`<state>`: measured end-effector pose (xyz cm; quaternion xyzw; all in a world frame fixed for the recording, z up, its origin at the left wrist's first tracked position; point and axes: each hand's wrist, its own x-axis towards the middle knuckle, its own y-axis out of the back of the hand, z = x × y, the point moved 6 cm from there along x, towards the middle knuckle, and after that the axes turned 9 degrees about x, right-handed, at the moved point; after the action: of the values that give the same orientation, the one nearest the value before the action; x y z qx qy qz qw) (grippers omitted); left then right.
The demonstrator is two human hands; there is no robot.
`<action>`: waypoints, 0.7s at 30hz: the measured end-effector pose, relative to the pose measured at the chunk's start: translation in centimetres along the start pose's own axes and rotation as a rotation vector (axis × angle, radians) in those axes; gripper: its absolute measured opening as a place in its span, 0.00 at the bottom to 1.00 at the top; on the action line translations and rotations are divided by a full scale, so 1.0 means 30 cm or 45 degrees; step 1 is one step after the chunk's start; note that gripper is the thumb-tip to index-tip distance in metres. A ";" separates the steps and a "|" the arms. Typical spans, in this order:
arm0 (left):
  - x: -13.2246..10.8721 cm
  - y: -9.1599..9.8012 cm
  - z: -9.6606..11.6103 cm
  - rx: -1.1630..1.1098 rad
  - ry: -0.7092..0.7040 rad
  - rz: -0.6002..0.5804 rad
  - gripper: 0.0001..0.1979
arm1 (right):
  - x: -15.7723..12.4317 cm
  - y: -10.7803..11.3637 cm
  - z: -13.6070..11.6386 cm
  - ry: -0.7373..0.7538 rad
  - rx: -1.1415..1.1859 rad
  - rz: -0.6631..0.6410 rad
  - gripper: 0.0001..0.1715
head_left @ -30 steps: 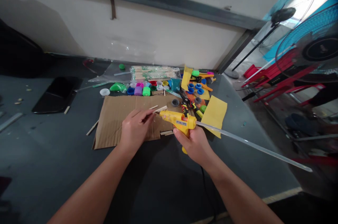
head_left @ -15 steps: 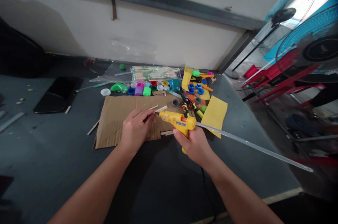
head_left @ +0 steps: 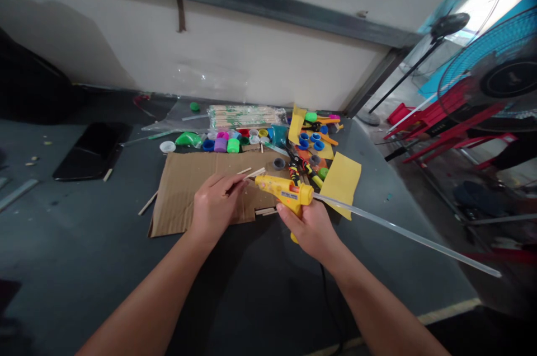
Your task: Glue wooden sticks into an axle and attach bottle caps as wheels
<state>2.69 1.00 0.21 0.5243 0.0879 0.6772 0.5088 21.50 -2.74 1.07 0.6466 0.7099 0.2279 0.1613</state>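
My right hand (head_left: 311, 229) grips the handle of a yellow hot glue gun (head_left: 285, 191). A long clear glue stick (head_left: 403, 234) juts out of its back to the right. The gun's nozzle points left at thin wooden sticks (head_left: 255, 173) that my left hand (head_left: 215, 202) pinches over a brown cardboard sheet (head_left: 184, 191). The nozzle tip sits right by the sticks' near ends.
Several coloured bottle caps (head_left: 226, 143), a bag of wooden sticks (head_left: 245, 115), yellow paper (head_left: 340, 182) and cutters (head_left: 296, 168) crowd the table behind the cardboard. A black phone (head_left: 90, 150) lies at the left. A fan (head_left: 495, 73) and red chairs (head_left: 436, 115) stand at the right.
The glue gun has shifted slightly to the right and up; the glue stick's far end dipped a little. My left hand holds the sticks in the same place.
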 end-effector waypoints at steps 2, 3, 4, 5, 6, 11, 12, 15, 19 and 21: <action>0.001 0.003 -0.003 0.013 0.025 -0.003 0.08 | 0.003 0.009 0.006 -0.003 -0.023 0.016 0.16; 0.001 0.003 -0.005 0.018 0.044 -0.009 0.08 | 0.004 0.014 0.008 -0.006 -0.039 0.029 0.16; 0.001 0.004 -0.007 0.022 0.063 -0.015 0.08 | 0.006 0.021 0.009 -0.008 -0.055 0.044 0.16; 0.001 0.004 -0.009 0.026 0.082 -0.019 0.08 | 0.007 0.027 0.010 -0.007 -0.068 0.060 0.16; 0.000 0.004 -0.010 0.028 0.093 -0.022 0.08 | 0.008 0.034 0.010 -0.005 -0.075 0.078 0.17; -0.003 0.004 -0.017 -0.005 0.140 0.007 0.07 | 0.012 0.055 0.021 -0.020 -0.026 0.117 0.15; -0.004 0.003 -0.021 -0.012 0.158 0.005 0.07 | 0.012 0.057 0.026 -0.038 -0.017 0.121 0.15; -0.005 -0.003 -0.029 -0.028 0.190 -0.024 0.07 | 0.012 0.064 0.036 -0.078 -0.001 0.126 0.16; -0.005 -0.002 -0.028 -0.019 0.168 -0.026 0.07 | 0.013 0.065 0.022 -0.037 -0.014 0.140 0.15; -0.005 -0.001 -0.025 -0.010 0.155 -0.015 0.07 | 0.012 0.060 0.011 -0.003 -0.029 0.144 0.14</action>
<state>2.09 1.21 -0.23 0.4796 0.1192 0.7052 0.5084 23.16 -2.24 1.77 0.6841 0.6694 0.2440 0.1563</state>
